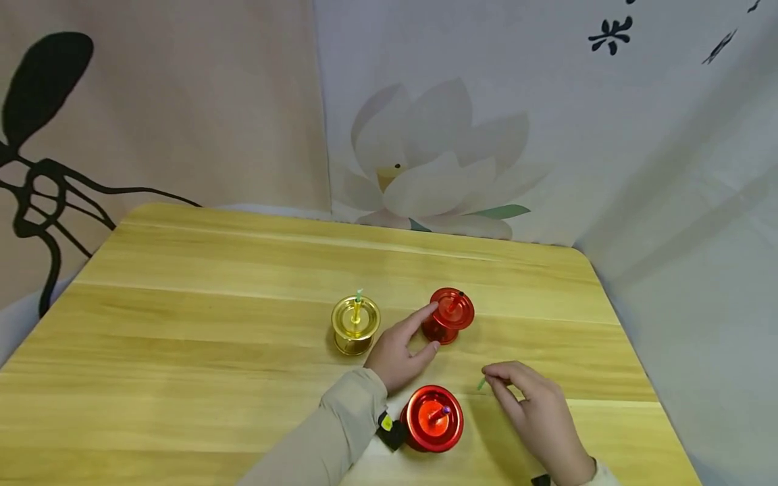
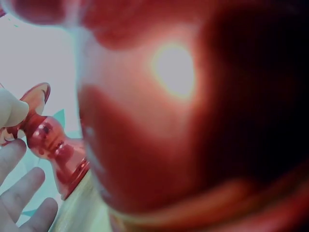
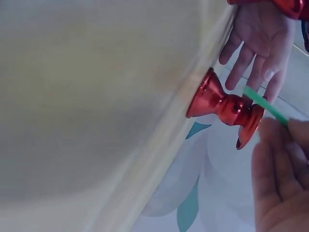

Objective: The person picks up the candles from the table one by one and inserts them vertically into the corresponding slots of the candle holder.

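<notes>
The left hand (image 1: 398, 352) reaches to the far red candlestick (image 1: 439, 329), its extended fingers at the rim. That candlestick (image 2: 52, 145) stands upright, with a thin stem and a dark tip rising from its dish. In the right wrist view the left hand (image 3: 263, 36) shows straight, spread fingers beside it. The right hand (image 1: 535, 412) pinches a thin green stick (image 3: 265, 105) between thumb and fingertips, to the right of that candlestick and apart from it. A nearer red candlestick (image 1: 430, 435), its stem purple-tipped, stands by the left wrist and blurs across the left wrist view.
A gold candlestick (image 1: 354, 341) with a green-tipped stem stands left of the left hand. Everything stands on a light wooden table (image 1: 182, 337). Printed cloth (image 1: 243, 101) hangs behind the table and along its right side.
</notes>
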Demonstrator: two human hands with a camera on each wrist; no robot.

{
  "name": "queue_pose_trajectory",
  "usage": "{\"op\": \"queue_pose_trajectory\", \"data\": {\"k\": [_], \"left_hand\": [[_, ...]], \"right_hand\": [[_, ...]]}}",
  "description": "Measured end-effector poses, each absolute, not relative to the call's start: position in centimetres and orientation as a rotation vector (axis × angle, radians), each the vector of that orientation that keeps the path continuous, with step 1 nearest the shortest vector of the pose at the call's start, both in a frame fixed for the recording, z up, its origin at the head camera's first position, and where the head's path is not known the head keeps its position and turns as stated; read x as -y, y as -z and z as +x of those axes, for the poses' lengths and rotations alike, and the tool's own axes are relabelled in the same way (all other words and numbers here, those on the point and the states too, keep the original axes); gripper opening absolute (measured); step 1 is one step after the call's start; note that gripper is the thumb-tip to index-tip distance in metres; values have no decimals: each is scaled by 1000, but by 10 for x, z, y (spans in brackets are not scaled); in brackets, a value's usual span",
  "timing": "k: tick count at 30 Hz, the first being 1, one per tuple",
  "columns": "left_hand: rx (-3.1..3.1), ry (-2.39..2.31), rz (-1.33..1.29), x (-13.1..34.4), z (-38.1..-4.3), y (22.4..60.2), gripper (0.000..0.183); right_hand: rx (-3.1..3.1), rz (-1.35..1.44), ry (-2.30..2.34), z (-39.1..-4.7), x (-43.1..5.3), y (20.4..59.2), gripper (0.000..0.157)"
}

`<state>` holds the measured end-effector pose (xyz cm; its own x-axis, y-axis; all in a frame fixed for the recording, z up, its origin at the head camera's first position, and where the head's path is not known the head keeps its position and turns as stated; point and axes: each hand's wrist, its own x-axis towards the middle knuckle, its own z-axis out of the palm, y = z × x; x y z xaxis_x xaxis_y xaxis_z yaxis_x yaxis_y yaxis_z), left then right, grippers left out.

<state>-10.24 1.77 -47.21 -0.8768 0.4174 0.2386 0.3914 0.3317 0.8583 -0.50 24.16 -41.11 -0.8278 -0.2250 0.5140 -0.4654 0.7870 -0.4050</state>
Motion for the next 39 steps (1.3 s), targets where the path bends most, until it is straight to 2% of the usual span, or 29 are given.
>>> {"op": "queue_pose_trajectory", "data": {"k": [2,10,19,39], "left_hand": [[-2547,-1633,777,-17,-102,472,65],[-2493,-1629,783,-16,-101,472,68],[-2472,-1643,776,-15,-100,472,67],[-2491,-1649,804,-16,-99,471,67]], "right_hand": [[2500,496,-739,-13,-238,407,35],[2407,445,-759,-50,-234,376,28],[2300,503,-766,-84,-216,348,26],[2362,539,-692,-95,-205,366,24]]}}
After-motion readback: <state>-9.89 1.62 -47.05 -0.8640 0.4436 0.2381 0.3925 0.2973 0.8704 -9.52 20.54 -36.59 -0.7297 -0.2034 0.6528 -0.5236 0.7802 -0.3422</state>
